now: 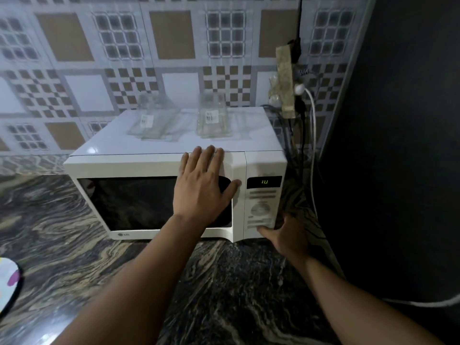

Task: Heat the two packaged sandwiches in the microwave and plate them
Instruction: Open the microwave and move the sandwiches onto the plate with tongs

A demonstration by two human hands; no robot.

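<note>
A white microwave (149, 165) stands on the dark marbled counter with its door closed. Its display (264, 182) glows green. My left hand (202, 185) lies flat against the upper right of the door, fingers straight and reaching the top edge. My right hand (283, 232) is at the lower right corner of the control panel, thumb pressing the bottom button area, fingers wrapped round the side. Two clear empty plastic sandwich packages lie on the microwave's top, one at the left (153, 120), one at the right (214, 118). The window is dark, so the sandwiches are not visible.
A plate (7, 282) with a coloured pattern shows at the left edge of the counter (224, 282). A power strip (286, 80) with plugs and cables hangs on the tiled wall right of the microwave. A dark tall surface (398, 145) fills the right side.
</note>
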